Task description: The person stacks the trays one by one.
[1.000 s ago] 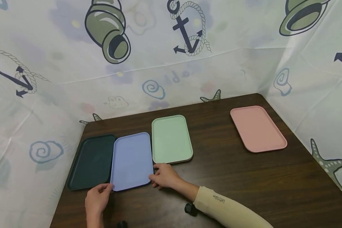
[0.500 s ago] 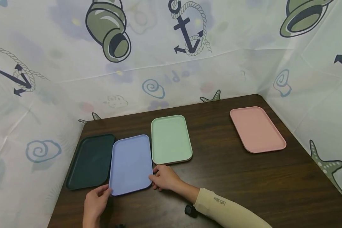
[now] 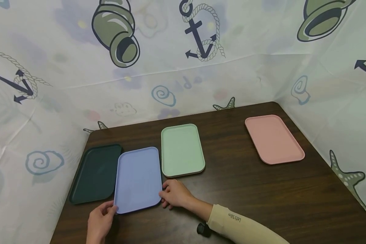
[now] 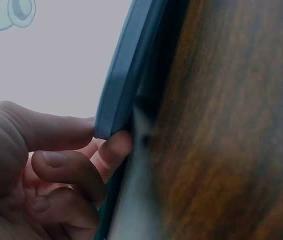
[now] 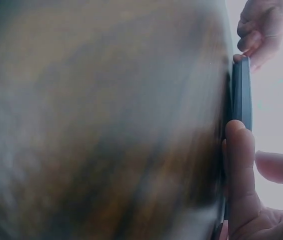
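A blue tray lies on the dark wooden table, its left edge overlapping a dark green tray. My left hand pinches the blue tray's near-left corner. In the left wrist view the thumb lies on top of the blue tray's edge and a fingertip sits beneath it. My right hand grips the near-right corner. In the right wrist view a finger runs along the blue tray's rim, and the left hand shows at the far corner.
A light green tray lies just behind my right hand, close to the blue tray. A pink tray sits at the far right of the table. Printed cloth walls close in the back and both sides.
Both hands have drawn the blue tray towards me, so its near edge now sits closer to the table's front. The other trays have not moved.
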`<action>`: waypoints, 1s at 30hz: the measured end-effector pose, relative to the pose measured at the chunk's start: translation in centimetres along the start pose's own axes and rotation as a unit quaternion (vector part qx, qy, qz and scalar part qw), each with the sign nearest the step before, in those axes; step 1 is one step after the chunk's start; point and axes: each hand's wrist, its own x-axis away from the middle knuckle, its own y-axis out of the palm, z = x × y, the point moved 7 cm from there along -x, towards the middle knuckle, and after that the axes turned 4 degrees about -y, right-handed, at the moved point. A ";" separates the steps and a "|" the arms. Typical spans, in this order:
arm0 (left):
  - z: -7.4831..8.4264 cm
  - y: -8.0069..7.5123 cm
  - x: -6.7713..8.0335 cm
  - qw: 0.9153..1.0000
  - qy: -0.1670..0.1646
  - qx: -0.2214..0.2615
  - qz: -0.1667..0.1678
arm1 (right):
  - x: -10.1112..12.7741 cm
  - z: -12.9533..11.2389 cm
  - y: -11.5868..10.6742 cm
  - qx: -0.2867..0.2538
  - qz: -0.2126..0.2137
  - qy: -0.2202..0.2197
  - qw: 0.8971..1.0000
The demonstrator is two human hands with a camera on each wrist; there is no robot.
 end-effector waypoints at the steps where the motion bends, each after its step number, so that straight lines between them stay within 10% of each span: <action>1: 0.0 -0.1 0.1 1.000 0.003 -0.004 0.002 | 0.1 -0.1 0.0 -0.003 -0.001 0.000 1.000; 30: 4.2 0.7 1.6 0.997 0.040 0.063 -0.023 | 0.3 -1.8 -4.7 -0.007 0.006 -0.020 1.000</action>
